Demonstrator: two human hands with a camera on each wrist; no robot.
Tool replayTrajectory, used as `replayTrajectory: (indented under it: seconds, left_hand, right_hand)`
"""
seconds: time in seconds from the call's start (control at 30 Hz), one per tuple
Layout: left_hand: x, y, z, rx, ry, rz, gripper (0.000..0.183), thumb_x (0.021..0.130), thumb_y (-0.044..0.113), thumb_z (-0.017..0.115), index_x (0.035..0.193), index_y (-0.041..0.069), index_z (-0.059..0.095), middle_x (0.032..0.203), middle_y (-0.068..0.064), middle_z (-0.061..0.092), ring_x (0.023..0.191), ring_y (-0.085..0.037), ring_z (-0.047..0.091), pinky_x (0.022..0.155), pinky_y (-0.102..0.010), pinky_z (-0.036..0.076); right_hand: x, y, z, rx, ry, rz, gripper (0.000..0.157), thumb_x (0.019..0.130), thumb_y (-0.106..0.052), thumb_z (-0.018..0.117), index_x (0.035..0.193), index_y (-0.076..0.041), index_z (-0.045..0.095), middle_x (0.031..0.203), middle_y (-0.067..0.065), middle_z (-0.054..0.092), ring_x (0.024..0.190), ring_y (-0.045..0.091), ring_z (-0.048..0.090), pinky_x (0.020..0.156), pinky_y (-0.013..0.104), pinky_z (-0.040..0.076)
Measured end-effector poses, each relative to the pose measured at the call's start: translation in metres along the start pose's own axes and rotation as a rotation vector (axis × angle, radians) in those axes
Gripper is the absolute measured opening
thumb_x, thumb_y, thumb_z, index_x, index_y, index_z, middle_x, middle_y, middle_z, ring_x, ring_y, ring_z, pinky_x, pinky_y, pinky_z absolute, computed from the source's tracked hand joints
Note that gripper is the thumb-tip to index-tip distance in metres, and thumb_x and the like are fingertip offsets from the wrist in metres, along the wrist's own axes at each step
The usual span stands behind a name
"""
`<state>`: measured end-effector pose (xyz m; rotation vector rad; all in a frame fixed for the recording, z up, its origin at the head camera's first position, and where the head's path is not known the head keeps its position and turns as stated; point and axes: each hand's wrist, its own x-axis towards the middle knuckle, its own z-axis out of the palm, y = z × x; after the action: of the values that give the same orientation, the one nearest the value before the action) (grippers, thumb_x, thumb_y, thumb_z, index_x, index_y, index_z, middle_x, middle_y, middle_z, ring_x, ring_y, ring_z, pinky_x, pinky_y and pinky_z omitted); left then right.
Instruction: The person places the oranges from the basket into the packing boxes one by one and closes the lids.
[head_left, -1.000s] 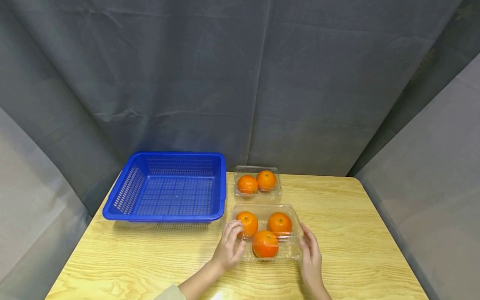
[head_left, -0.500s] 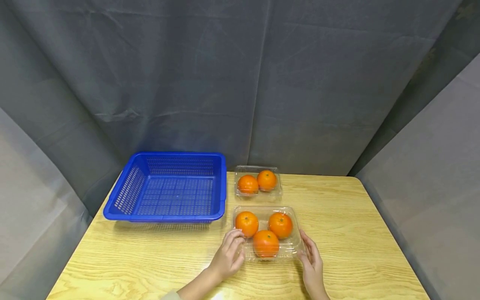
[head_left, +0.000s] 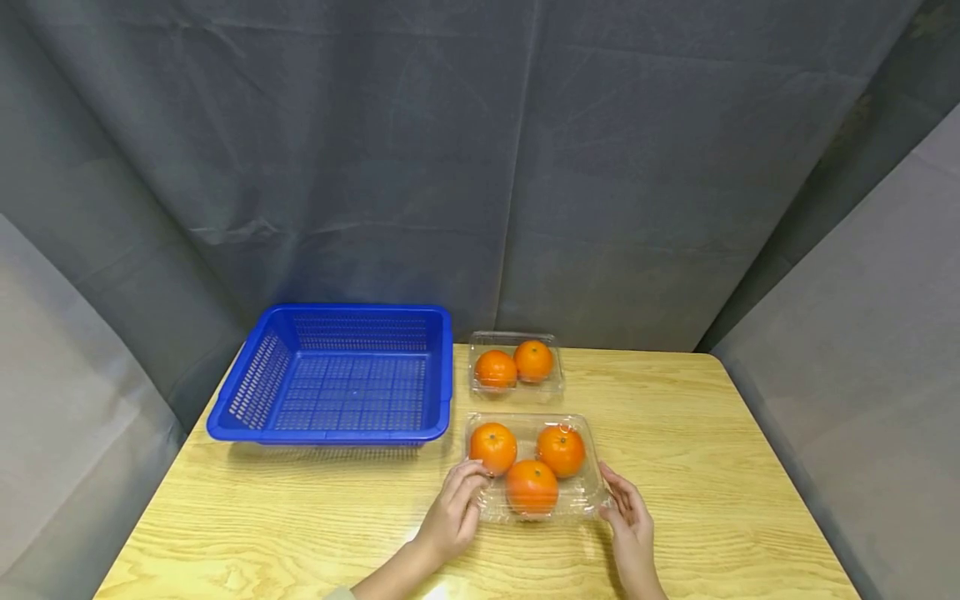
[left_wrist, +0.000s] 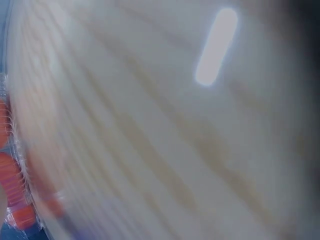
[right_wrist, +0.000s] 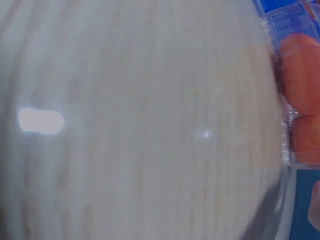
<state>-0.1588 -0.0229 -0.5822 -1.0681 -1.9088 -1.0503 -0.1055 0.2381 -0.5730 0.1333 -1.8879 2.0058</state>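
Observation:
A clear plastic fruit box with three oranges inside sits on the table in the head view. The nearest orange lies at its front, with another orange at back left and a third orange at back right. My left hand holds the box's left front edge with bent fingers. At the right front corner, my right hand grips the edge between thumb and fingers. Both wrist views catch only part of the box, its ribbed side on the left and its edge on the right.
A blue plastic basket with nothing in it stands at the back left. Behind the near box, a smaller clear box holds two oranges. Grey curtains hang along the back and sides of the wooden table.
The plastic over the near box has settled lower and flatter. My left fingers have slid down towards the front corner, and my right hand has shifted slightly right and towards me.

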Motion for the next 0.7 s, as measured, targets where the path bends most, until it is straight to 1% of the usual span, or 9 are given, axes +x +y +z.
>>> replayTrajectory:
  seconds: [0.13, 0.2, 0.27, 0.33, 0.4, 0.47, 0.53, 0.6, 0.7]
  left_hand:
    - [-0.005, 0.002, -0.002, -0.022, 0.009, -0.129, 0.042, 0.063, -0.007, 0.043, 0.104, -0.004, 0.052, 0.112, -0.020, 0.050, 0.110, -0.033, 0.047, 0.105, -0.028, 0.030]
    - [-0.007, 0.003, -0.004, -0.027, 0.009, -0.198, 0.045, 0.062, -0.006, 0.045, 0.107, -0.004, 0.051, 0.115, -0.021, 0.048, 0.113, -0.031, 0.045, 0.105, -0.025, 0.028]
    - [-0.009, 0.004, -0.006, -0.026, 0.008, -0.271, 0.047, 0.063, -0.005, 0.048, 0.110, -0.006, 0.049, 0.117, -0.021, 0.047, 0.113, -0.030, 0.044, 0.104, -0.024, 0.029]
    - [-0.010, 0.006, -0.007, -0.039, 0.013, -0.365, 0.050, 0.063, -0.004, 0.052, 0.112, -0.007, 0.047, 0.114, -0.020, 0.047, 0.107, -0.028, 0.046, 0.099, -0.025, 0.035]
    - [-0.010, 0.007, -0.008, -0.057, 0.023, -0.477, 0.056, 0.061, -0.003, 0.055, 0.115, -0.008, 0.043, 0.109, -0.020, 0.045, 0.098, -0.028, 0.046, 0.089, -0.027, 0.041]
    - [-0.009, 0.009, -0.009, -0.102, 0.029, -0.598, 0.060, 0.061, -0.004, 0.058, 0.117, -0.008, 0.040, 0.103, -0.019, 0.043, 0.088, -0.027, 0.043, 0.078, -0.030, 0.043]
    - [0.001, 0.015, -0.016, -0.184, -0.002, -0.723, 0.058, 0.061, -0.006, 0.057, 0.116, -0.009, 0.039, 0.096, -0.020, 0.043, 0.080, -0.030, 0.042, 0.069, -0.033, 0.042]
    - [0.006, 0.017, -0.022, -0.265, -0.071, -0.837, 0.051, 0.064, -0.006, 0.057, 0.113, -0.009, 0.040, 0.090, -0.020, 0.044, 0.072, -0.025, 0.041, 0.061, -0.027, 0.040]
    - [0.009, 0.015, -0.029, -0.330, -0.223, -0.959, 0.033, 0.071, 0.000, 0.055, 0.102, -0.006, 0.046, 0.077, -0.012, 0.046, 0.062, -0.014, 0.041, 0.054, -0.019, 0.037]
  right_hand:
    - [0.003, -0.005, -0.001, 0.032, 0.015, 0.087, 0.044, 0.078, 0.022, 0.039, 0.122, 0.017, 0.037, 0.131, 0.014, 0.048, 0.122, 0.012, 0.044, 0.096, 0.020, 0.035]
    - [0.006, -0.008, -0.002, 0.036, 0.014, 0.137, 0.046, 0.077, 0.022, 0.039, 0.122, 0.014, 0.037, 0.130, 0.010, 0.049, 0.122, 0.011, 0.043, 0.096, 0.019, 0.036]
    - [0.009, -0.010, -0.002, 0.038, 0.006, 0.183, 0.049, 0.076, 0.021, 0.039, 0.124, 0.012, 0.036, 0.128, 0.006, 0.049, 0.121, 0.009, 0.042, 0.096, 0.018, 0.037]
    - [0.012, -0.013, -0.004, 0.021, -0.010, 0.217, 0.051, 0.075, 0.020, 0.039, 0.125, 0.011, 0.034, 0.126, 0.001, 0.048, 0.118, 0.008, 0.043, 0.094, 0.017, 0.038]
    - [0.014, -0.015, -0.006, -0.011, -0.040, 0.239, 0.052, 0.075, 0.020, 0.039, 0.126, 0.012, 0.031, 0.125, -0.001, 0.046, 0.115, 0.009, 0.043, 0.090, 0.016, 0.041]
    - [0.016, -0.017, -0.008, -0.067, -0.063, 0.273, 0.052, 0.076, 0.018, 0.040, 0.127, 0.011, 0.029, 0.123, -0.002, 0.043, 0.109, 0.007, 0.044, 0.084, 0.017, 0.044]
    - [0.018, -0.019, -0.010, -0.102, -0.090, 0.324, 0.053, 0.078, 0.015, 0.041, 0.128, 0.011, 0.025, 0.121, 0.002, 0.039, 0.103, 0.005, 0.044, 0.079, 0.017, 0.044]
    - [0.021, -0.020, -0.013, -0.140, -0.114, 0.390, 0.051, 0.081, 0.011, 0.042, 0.128, 0.009, 0.023, 0.117, 0.006, 0.037, 0.096, 0.004, 0.046, 0.076, 0.018, 0.044]
    - [0.024, -0.021, -0.016, -0.191, -0.133, 0.494, 0.046, 0.083, 0.005, 0.042, 0.126, 0.008, 0.026, 0.105, 0.009, 0.042, 0.084, 0.006, 0.048, 0.071, 0.022, 0.043]
